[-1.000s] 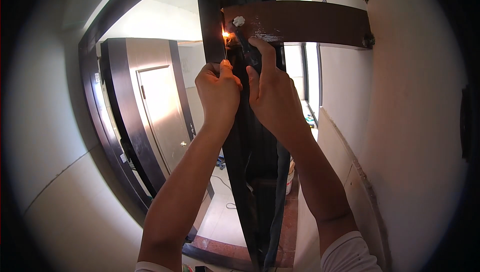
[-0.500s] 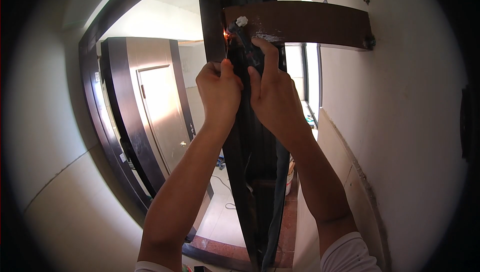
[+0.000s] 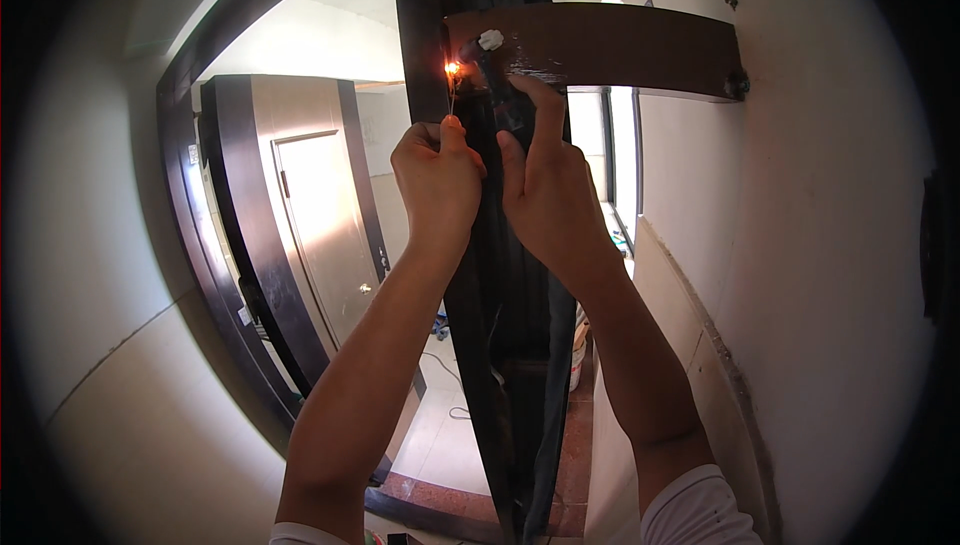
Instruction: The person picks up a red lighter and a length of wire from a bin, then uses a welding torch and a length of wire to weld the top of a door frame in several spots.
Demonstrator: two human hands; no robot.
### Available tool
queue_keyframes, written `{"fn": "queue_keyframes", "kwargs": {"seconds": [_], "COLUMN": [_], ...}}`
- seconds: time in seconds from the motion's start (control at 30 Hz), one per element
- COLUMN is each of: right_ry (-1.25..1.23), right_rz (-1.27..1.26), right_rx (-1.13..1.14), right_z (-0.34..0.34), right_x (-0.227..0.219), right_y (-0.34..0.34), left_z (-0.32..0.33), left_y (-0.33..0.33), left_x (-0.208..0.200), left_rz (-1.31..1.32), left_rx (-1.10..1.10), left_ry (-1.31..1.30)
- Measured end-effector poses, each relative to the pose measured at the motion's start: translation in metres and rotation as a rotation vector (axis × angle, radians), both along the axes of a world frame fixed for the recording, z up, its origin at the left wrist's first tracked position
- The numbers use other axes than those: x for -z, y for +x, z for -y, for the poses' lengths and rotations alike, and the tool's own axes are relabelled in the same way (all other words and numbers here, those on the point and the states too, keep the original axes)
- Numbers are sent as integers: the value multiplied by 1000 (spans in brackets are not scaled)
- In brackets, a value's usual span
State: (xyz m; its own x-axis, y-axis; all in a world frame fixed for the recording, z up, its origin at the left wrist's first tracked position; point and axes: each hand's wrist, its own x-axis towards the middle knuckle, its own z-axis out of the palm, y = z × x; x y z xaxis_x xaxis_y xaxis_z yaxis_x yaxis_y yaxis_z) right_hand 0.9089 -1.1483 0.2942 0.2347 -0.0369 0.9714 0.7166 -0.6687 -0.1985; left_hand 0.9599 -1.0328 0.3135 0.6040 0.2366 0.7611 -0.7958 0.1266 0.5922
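Observation:
My left hand (image 3: 437, 180) is closed, pinching a thin filler rod (image 3: 453, 99) that points up to a bright orange glow (image 3: 453, 69). The glow sits where the left end of a brown metal bar (image 3: 620, 50) meets a tall dark metal post (image 3: 425, 35). My right hand (image 3: 555, 185) grips a black welding torch (image 3: 492, 75), its index finger stretched along the handle. The torch head tilts left toward the glow and has a white lump (image 3: 490, 40) on top. Part of the handle is hidden by my fingers and the dark background.
To the left a dark-framed metal door (image 3: 310, 195) stands in a wide dark door frame (image 3: 185, 145). A pale wall (image 3: 830, 195) rises on the right, where the bar's far end reaches. A bucket (image 3: 578, 365) and a thin cable (image 3: 442, 365) are on the floor beyond the post.
The orange glow has become larger and brighter. The torch head has shifted very slightly to the right, while both hands stay nearly in place.

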Motion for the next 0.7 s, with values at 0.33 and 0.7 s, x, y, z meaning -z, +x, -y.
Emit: {"fn": "queue_keyframes", "kwargs": {"seconds": [0.33, 0.7], "right_ry": [8, 5], "right_rz": [-47, 40], "right_rx": [-54, -47], "right_z": [0, 1], "right_x": [-3, -3], "right_y": [3, 3], "left_z": [-2, 1], "left_y": [2, 0], "left_x": [-2, -4], "left_rz": [2, -23], "left_rx": [-18, -15], "left_ry": [14, 3]}}
